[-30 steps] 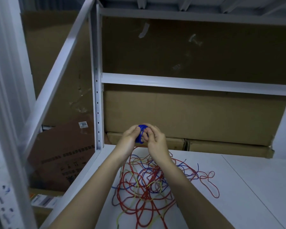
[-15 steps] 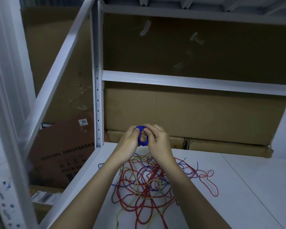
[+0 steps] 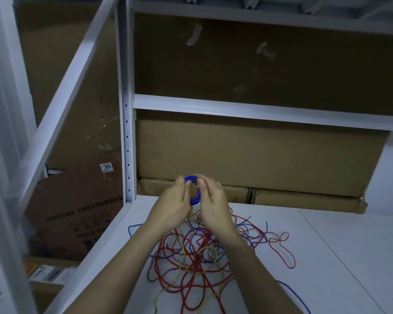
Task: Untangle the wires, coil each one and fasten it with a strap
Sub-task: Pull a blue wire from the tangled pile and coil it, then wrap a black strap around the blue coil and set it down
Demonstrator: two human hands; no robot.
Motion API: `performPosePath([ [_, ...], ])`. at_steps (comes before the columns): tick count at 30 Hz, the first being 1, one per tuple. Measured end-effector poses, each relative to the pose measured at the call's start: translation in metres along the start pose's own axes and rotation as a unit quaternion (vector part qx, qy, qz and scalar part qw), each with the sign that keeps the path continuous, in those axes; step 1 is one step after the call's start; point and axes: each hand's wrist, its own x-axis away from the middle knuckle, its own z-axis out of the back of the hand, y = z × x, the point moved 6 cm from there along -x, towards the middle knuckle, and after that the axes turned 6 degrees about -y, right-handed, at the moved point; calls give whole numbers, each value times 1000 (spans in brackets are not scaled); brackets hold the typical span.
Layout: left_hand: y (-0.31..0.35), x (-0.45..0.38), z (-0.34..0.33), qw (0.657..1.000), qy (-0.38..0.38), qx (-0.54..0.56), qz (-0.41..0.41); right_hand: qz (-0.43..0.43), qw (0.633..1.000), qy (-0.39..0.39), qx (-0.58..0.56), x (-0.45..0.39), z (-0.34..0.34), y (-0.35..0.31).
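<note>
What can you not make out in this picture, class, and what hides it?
- Blue coil, head view: its sides are covered by the left hand and right hand; no strap can be seen.
- Tangled wires: partly behind both forearms, cut off by the bottom edge.
- Cardboard box print: too dim and small to read.

1. Blue coil [image 3: 194, 191]: at 1.0 s ago it was bunched tight and mostly covered by the fingers; since then it opened into a clear ring with a visible centre hole.
2. Left hand [image 3: 171, 203] and right hand [image 3: 212, 200] spread slightly apart, each with a grip on its own side of the ring; thumbs ended up on the top edge.
3. Both hands rose a little off the wire tangle [image 3: 197, 252] on the desk.
4. A blue strand [image 3: 135, 226] showed up at the tangle's left edge.
</note>
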Motion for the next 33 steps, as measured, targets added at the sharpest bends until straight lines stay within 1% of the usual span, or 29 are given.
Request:
performPosePath([
  [2, -2, -2, -8, 1000, 0, 15, 10, -47, 999, -16, 1, 8, -2, 7],
  [4, -4, -4, -20, 1000, -1, 18, 22, -90, 995, -33, 27, 18, -2, 16],
  [7, -1, -7, -43, 999, -16, 3, 28, -121, 988, -42, 83, 30, 12, 27],
  [10, 12, -8, -69, 999, -39, 19, 22, -144, 981, -43, 123, 38, 38, 38],
  [12, 26, -9, -89, 997, -63, 39, 16, -151, 980, -23, 130, 44, 61, 42],
  [15, 54, -9, -124, 991, -116, 67, 10, -166, 982, 22, 91, 58, 99, 54],
  [17, 74, -7, -150, 984, -154, 85, 20, -180, 979, 30, 87, 69, 127, 63],
  [21, 111, -4, -201, 974, -212, 79, 24, -202, 972, 9, 120, 97, 191, 81],
  [24, 139, 0, -241, 968, -246, 44, 26, -200, 956, -36, 210, 123, 241, 96],
  [27, 170, 3, -281, 966, -252, 46, 35, -194, 940, -72, 272, 146, 290, 113],
  [29, 191, 5, -306, 965, -247, 78, 48, -186, 946, -69, 257, 160, 321, 118],
  [33, 227, 8, -352, 964, -214, 139, 71, -206, 971, -12, 117, 186, 376, 133],
])
